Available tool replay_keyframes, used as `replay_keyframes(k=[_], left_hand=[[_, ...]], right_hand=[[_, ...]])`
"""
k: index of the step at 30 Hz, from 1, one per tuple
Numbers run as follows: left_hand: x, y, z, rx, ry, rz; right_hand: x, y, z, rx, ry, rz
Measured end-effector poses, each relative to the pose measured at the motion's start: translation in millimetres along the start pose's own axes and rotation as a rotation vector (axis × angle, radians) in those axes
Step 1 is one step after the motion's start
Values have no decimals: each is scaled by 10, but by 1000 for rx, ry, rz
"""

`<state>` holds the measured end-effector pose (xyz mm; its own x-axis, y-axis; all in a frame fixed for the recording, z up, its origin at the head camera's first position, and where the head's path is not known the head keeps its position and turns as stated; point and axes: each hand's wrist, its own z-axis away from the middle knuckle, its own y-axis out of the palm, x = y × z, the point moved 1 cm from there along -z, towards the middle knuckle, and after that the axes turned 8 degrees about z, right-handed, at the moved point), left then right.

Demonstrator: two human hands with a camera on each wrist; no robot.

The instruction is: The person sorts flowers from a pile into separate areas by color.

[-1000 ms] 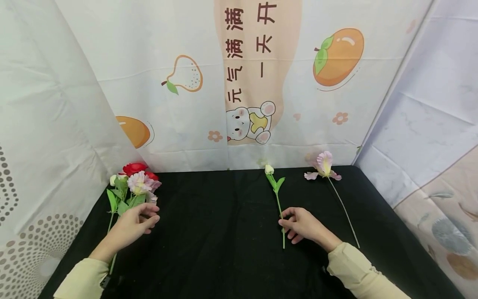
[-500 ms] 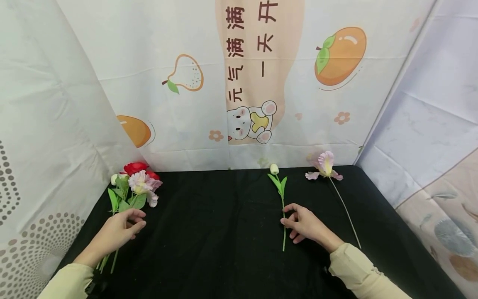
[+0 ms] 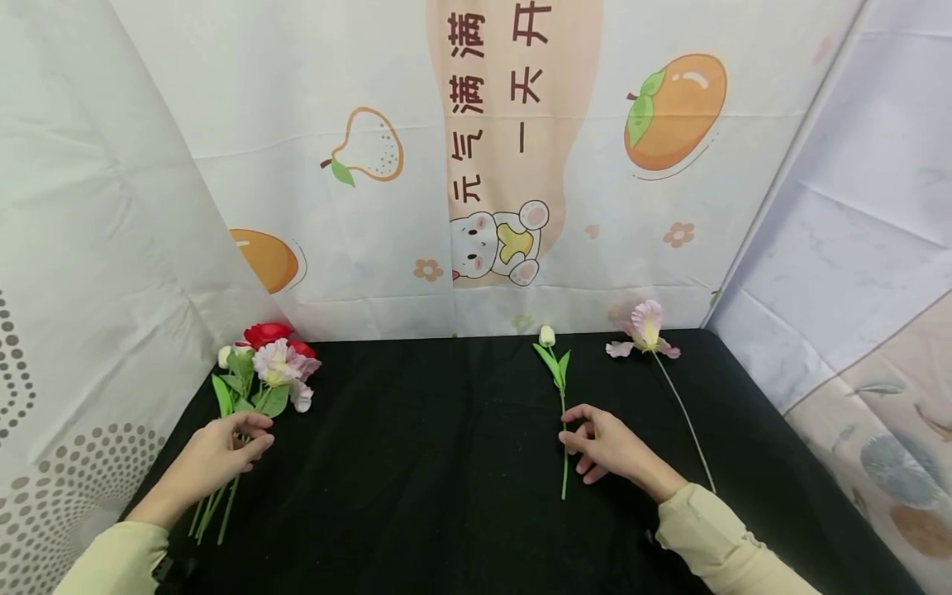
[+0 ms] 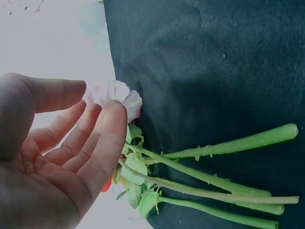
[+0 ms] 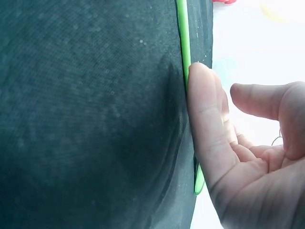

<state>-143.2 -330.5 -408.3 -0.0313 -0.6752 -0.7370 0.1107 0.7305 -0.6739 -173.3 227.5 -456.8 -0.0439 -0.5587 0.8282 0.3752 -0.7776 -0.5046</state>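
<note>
At the left, a bunch of artificial flowers lies on the black cloth: a red rose (image 3: pixel 265 334), a pale pink flower (image 3: pixel 278 364) and a white bud among green leaves. My left hand (image 3: pixel 223 450) hovers over their stems (image 4: pixel 214 181), fingers loosely bent, thumb apart, holding nothing. Right of centre lies a white tulip (image 3: pixel 547 336) with green leaves. Beside its stem (image 5: pixel 184 43) is my right hand (image 3: pixel 606 446); in the right wrist view its fingers overlap the stem, with a gap between thumb and forefinger.
A pale pink iris-like flower (image 3: pixel 645 327) with a long thin stem lies right of the tulip. Black cloth (image 3: pixel 416 463) covers the table. White printed curtains (image 3: pixel 357 264) stand behind and at both sides.
My left hand has drawn back left and toward me, off the blooms to above the stems. The tulip has shifted slightly and its head sits more upright; my right hand has barely moved.
</note>
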Motion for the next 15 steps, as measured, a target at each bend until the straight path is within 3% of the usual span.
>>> replay_keyframes(k=[5,15], left_hand=[[70,-52,-19,-16,4,-37],[267,-216,-115,-126,48,-188]], right_hand=[[20,-10,17,7,-12,-1],[102,-6,95,15,-40,-12]])
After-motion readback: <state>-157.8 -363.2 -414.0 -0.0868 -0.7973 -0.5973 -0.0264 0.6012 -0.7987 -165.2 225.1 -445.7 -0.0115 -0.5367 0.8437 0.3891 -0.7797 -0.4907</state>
